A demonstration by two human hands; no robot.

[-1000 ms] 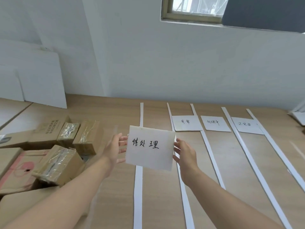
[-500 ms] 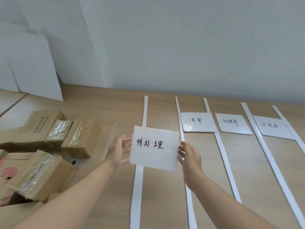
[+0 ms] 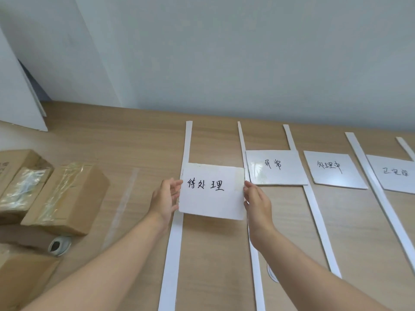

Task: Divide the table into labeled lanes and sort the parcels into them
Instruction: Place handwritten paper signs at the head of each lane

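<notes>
Card (image 3: 211, 191) marked 待处理, pinched at its side edges by left hand (image 3: 165, 198) and right hand (image 3: 257, 204). Carried forward over the leftmost lane (image 3: 213, 254), now beside laid cards (image 3: 276, 167) at 2 o'clock. Seemingly last label, nearly placed; parcels (image 3: 65, 198) at 9 o'clock unsorted.

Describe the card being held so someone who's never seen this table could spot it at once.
On the wooden table, white strips mark lanes running toward the wall. Over the leftmost lane, the left hand and right hand hold a white card by its side edges. Unlike the three cards lying flat to its right, it reads 待处理.
</notes>
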